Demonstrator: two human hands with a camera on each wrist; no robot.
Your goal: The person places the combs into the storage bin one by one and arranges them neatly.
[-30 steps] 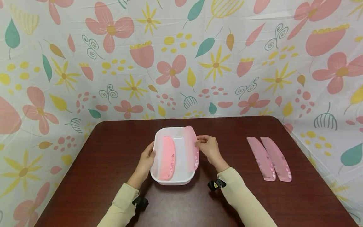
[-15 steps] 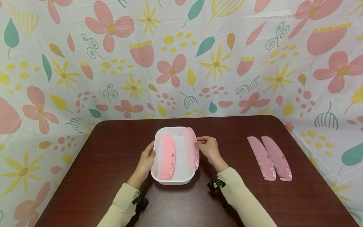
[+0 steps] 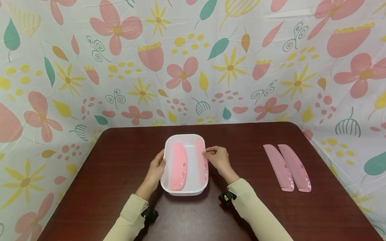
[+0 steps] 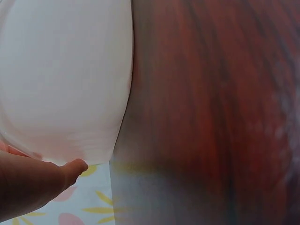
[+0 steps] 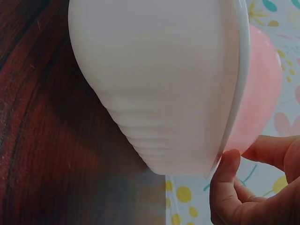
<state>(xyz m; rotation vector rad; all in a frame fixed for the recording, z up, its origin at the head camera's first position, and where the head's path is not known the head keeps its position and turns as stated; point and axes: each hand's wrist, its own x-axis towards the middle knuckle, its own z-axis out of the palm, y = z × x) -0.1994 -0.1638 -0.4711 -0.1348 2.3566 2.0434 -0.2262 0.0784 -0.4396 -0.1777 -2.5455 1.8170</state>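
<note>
In the head view, a white plastic container point(image 3: 184, 193) stands on the table. My left hand point(image 3: 154, 170) holds it by its left side, fingers against the outer wall and thumb at the rim. One pink comb point(image 3: 178, 167) lies inside along the left wall. A second pink comb point(image 3: 201, 164) is upended along the right wall; my right hand point(image 3: 219, 160) pinches it near its upper half. From the right wrist view, this comb point(image 5: 260, 89) stands out above the rim, between thumb and finger. The left wrist view shows fingers point(image 4: 70, 174) at the container's wall.
Two more pink combs, the nearer point(image 3: 278, 167) and the outer point(image 3: 295, 167), lie side by side on the right of the dark wooden table point(image 3: 120, 160). A flower-patterned cloth point(image 3: 211, 77) hangs behind the table.
My right hand has moved slightly left, bringing its comb from over the right rim to inside the container's right wall. The left hand and the other combs stay put.
</note>
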